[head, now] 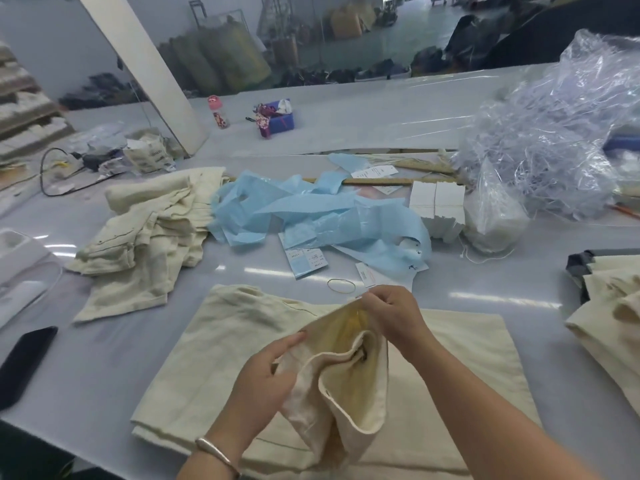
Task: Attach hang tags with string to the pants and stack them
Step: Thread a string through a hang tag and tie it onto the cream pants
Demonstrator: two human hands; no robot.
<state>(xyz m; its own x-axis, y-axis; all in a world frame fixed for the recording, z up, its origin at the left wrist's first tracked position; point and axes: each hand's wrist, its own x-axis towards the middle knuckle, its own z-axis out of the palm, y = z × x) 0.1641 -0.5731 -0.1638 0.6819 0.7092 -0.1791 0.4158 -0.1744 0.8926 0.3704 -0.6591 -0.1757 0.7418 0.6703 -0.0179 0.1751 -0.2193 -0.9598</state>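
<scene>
Over folded cream pants [221,344] lying flat on the table [104,368], the left hand [266,379] grips the raised waistband from below, while the right hand [391,308] pinches its top edge with curled fingers.

Grey table [104,358]. Folded pants [225,341] at near centre. Beyond pants: rubber band [341,285], blue plastic [311,216], tag stack [437,209]. Left of pants: phone [24,362], crumpled pants [152,233].
</scene>
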